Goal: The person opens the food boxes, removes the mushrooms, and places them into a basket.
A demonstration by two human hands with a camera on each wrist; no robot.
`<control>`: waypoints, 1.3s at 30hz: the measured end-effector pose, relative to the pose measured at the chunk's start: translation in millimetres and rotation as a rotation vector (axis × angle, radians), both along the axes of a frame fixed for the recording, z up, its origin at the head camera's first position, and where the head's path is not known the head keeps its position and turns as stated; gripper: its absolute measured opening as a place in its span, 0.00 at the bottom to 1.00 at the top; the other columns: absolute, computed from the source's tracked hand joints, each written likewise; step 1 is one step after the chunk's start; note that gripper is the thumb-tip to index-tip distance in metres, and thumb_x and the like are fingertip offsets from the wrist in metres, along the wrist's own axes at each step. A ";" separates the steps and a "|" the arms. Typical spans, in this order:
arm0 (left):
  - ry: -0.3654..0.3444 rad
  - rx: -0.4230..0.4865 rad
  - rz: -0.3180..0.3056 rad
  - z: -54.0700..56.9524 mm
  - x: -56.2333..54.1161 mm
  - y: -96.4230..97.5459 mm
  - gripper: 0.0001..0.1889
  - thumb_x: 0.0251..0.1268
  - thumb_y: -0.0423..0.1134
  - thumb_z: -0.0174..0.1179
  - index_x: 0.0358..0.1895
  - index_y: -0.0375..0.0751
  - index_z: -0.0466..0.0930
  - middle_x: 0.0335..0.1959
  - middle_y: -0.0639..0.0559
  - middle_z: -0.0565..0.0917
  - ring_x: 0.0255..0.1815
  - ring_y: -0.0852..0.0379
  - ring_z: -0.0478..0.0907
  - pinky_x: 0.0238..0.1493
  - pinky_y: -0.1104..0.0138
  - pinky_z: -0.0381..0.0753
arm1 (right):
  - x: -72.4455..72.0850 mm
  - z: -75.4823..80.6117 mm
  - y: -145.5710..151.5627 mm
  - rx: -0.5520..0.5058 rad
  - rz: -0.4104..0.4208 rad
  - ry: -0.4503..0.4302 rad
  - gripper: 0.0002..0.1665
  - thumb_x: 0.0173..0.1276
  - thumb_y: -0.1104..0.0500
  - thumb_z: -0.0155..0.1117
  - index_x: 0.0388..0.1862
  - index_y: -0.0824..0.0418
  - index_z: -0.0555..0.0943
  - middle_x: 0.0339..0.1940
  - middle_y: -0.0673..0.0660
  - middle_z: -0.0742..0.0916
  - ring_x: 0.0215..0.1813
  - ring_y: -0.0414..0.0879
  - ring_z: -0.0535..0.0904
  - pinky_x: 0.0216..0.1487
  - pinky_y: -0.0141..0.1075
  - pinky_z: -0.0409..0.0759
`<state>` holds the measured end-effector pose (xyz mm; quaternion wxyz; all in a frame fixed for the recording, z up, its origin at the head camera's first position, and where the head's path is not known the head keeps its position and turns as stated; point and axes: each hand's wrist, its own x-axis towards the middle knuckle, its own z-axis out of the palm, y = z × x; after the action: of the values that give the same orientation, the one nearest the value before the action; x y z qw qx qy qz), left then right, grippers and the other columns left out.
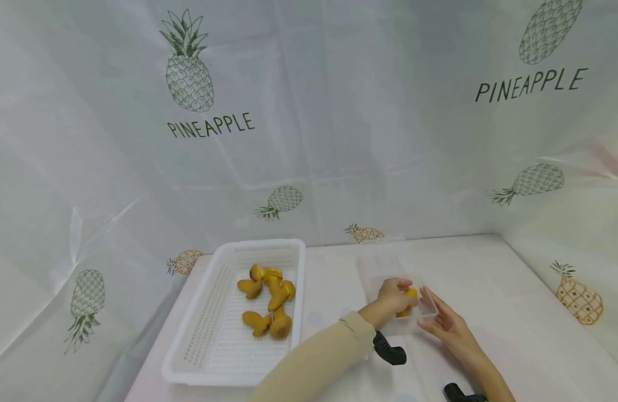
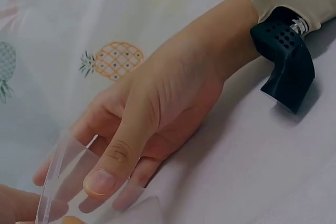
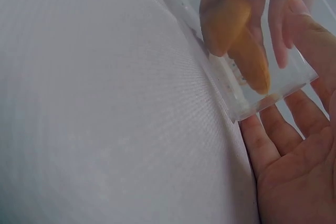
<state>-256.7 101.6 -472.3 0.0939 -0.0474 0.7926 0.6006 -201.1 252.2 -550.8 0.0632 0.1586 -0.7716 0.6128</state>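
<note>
In the head view my left hand (image 1: 393, 296) reaches into a clear plastic box (image 1: 429, 306), its fingers on a yellow-brown mushroom (image 1: 404, 312). Through the transparent wall in the right wrist view, the cap and stem of this mushroom (image 3: 251, 61) show, with left-hand fingers close behind them. My right hand (image 1: 452, 332) holds the box's right end, thumb at the near side and fingers at the far side. Seen from the left wrist, some fingers of the right hand (image 2: 168, 93) lie behind the clear plastic.
A white perforated basket (image 1: 300, 301) stands to the left, with several similar mushrooms (image 1: 280, 325) inside. The box's clear lid (image 1: 381, 254) is folded back toward the rear. Pineapple-printed sheeting (image 1: 339, 111) rises behind the table. A black wrist camera (image 1: 389, 350) hangs below the left wrist.
</note>
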 end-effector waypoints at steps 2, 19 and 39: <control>0.007 -0.017 -0.002 -0.2 0.0 0.0 0.22 0.41 0.15 0.69 0.42 0.36 0.86 0.39 0.49 0.85 0.39 0.56 0.79 0.46 0.64 0.84 | 0.2 0.0 -0.2 0.006 -0.005 0.001 0.46 0.69 0.67 0.66 0.81 0.59 0.56 0.77 0.66 0.62 0.65 0.23 0.66 0.54 0.20 0.74; -0.100 -0.012 -0.017 0.2 -0.8 1.7 0.28 0.39 0.10 0.63 0.45 0.41 0.84 0.38 0.46 0.80 0.36 0.52 0.74 0.45 0.58 0.83 | -3.2 -1.6 3.4 -0.046 0.063 0.045 0.46 0.68 0.71 0.65 0.80 0.64 0.54 0.78 0.49 0.65 0.67 0.26 0.68 0.50 0.23 0.79; -0.184 0.078 -0.089 7.8 -0.5 -4.5 0.23 0.52 0.20 0.69 0.54 0.29 0.78 0.39 0.45 0.80 0.37 0.51 0.82 0.46 0.56 0.86 | -4.6 -3.7 3.8 -0.042 0.067 -0.003 0.45 0.71 0.69 0.63 0.81 0.61 0.54 0.79 0.59 0.61 0.68 0.24 0.64 0.58 0.20 0.71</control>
<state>-257.1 97.1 -464.5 0.1947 -0.0635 0.7578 0.6195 -205.7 256.0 -554.5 0.0451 0.1821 -0.7529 0.6308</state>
